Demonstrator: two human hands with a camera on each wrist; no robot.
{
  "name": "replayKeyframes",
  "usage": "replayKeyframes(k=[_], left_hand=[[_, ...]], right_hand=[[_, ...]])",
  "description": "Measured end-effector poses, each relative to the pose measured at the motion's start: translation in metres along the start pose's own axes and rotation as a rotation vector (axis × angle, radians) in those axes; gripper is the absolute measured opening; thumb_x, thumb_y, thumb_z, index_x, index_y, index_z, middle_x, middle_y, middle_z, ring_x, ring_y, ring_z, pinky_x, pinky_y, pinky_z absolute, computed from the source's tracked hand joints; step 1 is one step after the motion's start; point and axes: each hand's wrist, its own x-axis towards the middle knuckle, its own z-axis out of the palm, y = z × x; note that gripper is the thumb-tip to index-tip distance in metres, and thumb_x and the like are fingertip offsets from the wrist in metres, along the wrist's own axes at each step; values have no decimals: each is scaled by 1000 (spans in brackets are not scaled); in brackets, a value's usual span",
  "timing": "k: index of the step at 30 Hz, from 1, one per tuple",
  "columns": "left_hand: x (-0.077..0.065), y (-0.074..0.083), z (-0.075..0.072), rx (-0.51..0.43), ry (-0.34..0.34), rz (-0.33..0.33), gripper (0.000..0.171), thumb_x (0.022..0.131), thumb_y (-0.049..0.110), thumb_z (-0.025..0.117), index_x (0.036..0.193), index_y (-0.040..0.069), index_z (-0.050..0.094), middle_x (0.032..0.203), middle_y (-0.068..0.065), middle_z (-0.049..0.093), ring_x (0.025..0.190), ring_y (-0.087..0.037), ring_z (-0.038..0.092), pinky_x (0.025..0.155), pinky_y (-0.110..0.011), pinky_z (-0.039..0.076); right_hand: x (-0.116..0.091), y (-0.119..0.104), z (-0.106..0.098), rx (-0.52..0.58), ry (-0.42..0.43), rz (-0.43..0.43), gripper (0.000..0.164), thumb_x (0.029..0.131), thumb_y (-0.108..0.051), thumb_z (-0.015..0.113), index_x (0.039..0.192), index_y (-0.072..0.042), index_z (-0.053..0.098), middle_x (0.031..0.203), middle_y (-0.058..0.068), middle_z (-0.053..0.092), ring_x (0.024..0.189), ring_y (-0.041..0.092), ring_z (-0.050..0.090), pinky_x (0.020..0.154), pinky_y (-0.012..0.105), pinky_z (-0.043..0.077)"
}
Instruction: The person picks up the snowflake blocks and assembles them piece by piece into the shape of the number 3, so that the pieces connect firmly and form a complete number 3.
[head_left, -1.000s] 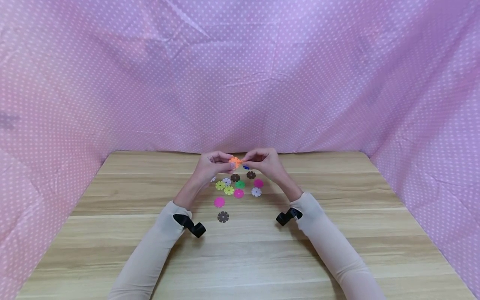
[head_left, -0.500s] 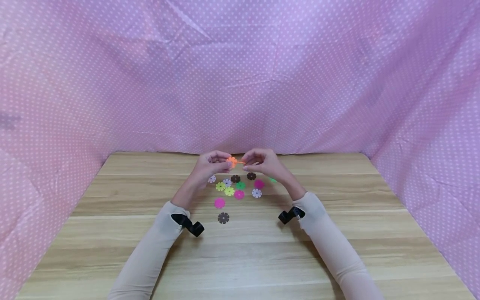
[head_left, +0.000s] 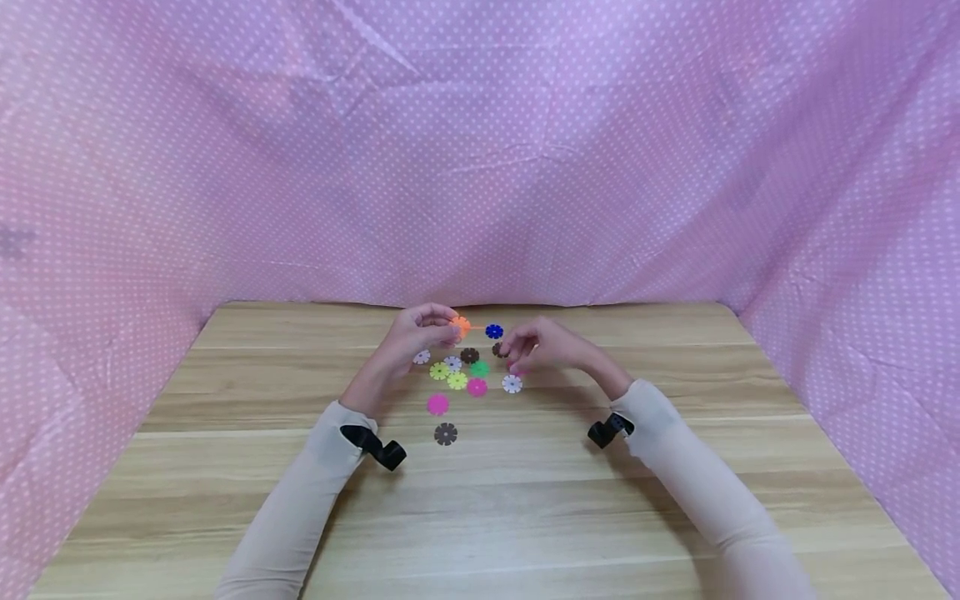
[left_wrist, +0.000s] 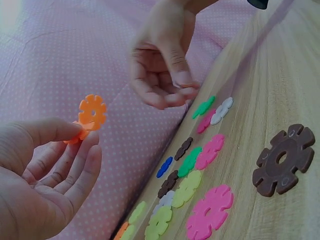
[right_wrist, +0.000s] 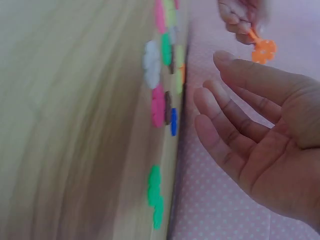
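Note:
Two orange notched snowflake discs (left_wrist: pixel 92 111) are slotted together at an angle. My left hand (head_left: pixel 408 340) pinches one of them between thumb and fingers, above the table's far part. The other disc sticks out to the right. My right hand (head_left: pixel 551 343) hovers over the right side of the loose discs, its fingers loosely bent with nothing between them. Near its fingertips are a white disc (head_left: pixel 512 383), a blue disc (head_left: pixel 493 331) and a partly hidden brown disc. In the right wrist view, green discs (right_wrist: pixel 154 185) lie apart from the cluster.
Several loose discs lie on the wooden table (head_left: pixel 480 517), among them a pink disc (head_left: pixel 438 405), a yellow disc (head_left: pixel 438 371) and a dark brown disc (head_left: pixel 446 433) closest to me. A pink dotted cloth (head_left: pixel 480 167) hangs behind the table and along both sides.
My right hand has let go of the orange discs and moved right and towards me. My left hand keeps hold of them, shifted slightly left. The blue disc is now uncovered.

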Motion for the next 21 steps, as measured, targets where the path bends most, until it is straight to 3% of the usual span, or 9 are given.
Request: replayKeyframes(k=[4,13,21], left_hand=[[-1,0,-2,2,-10,-28,30,91,2,71,119,-1,61,97,-1,71,87,-12,72,103,-49,55],[-2,0,-6,42,-39,-48,34,91,2,71,123,-3,60,100,-2,69,87,-12,71,85,-26,62],[-2,3,-5,57,-39,-58,29,92,2,69,119,-1,61,104,-6,70,91,-15,71,94,-35,60]], right_hand=[[-4,3,4,-52,-61,10,27,82,3,80,108,2,74,92,14,72,83,16,64,75,22,57],[-4,11,18,-93,-133,19,31,83,-3,81,114,-1,74,83,8,68,74,9,57,66,18,50],[-6,10,20,-127,-128,49,25,83,-3,82,107,-2,73,80,5,65,72,9,53,64,18,45]])
